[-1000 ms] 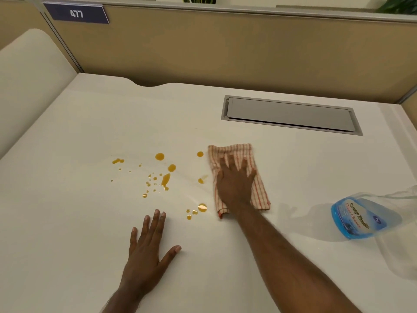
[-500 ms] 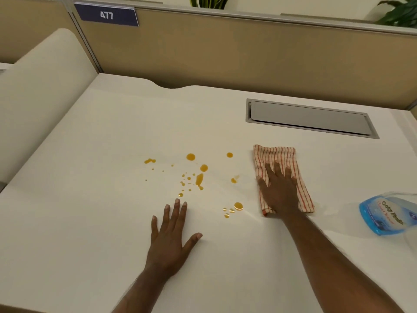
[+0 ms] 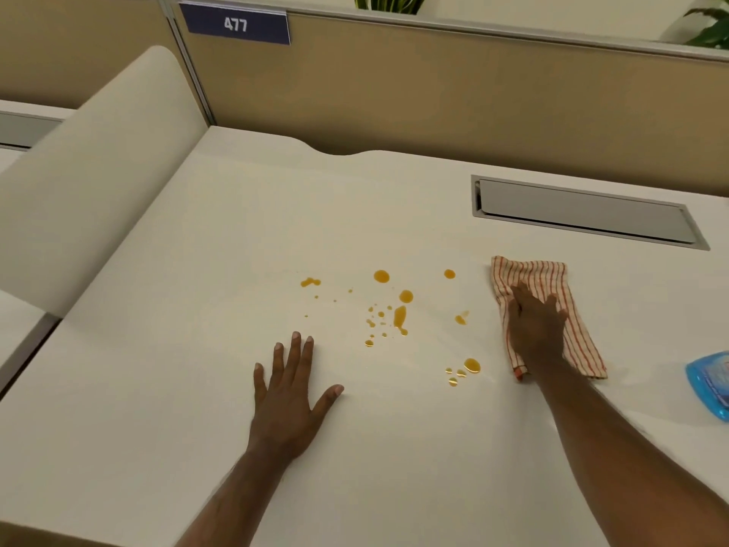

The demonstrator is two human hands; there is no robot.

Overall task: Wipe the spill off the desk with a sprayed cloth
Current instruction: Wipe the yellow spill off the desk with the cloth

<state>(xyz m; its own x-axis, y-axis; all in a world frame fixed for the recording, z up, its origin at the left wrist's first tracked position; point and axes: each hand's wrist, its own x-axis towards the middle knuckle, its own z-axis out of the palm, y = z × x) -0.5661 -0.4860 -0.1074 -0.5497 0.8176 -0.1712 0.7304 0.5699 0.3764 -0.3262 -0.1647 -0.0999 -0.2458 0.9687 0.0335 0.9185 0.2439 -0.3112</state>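
Since a second ago the right hand (image 3: 537,333) and the cloth (image 3: 576,309) under it sit farther from the orange drops, and the view has swung so that less of the blue spray bottle (image 3: 710,382) shows at the right edge; the left hand (image 3: 286,400) keeps its flat pose on the desk (image 3: 157,349). The right fingers (image 3: 520,294) lie together and pressed down on the red-striped cloth, palm flat on top of it; they press rather than clutch the fabric. The cloth is folded into a long strip, angled away from the person, flat on the desk just right of the spill (image 3: 400,315). The left fingers (image 3: 298,355) are spread, thumb out to the side, palm on bare desk just in front of the drops and touching none of them. The spill is a scatter of orange drops and one longer streak between the two hands, unwiped. Beyond the cloth a grey cable hatch (image 3: 584,213) is set into the desk. A tan partition (image 3: 434,92) stands behind, bearing a blue plate (image 3: 236,24) marked 477.
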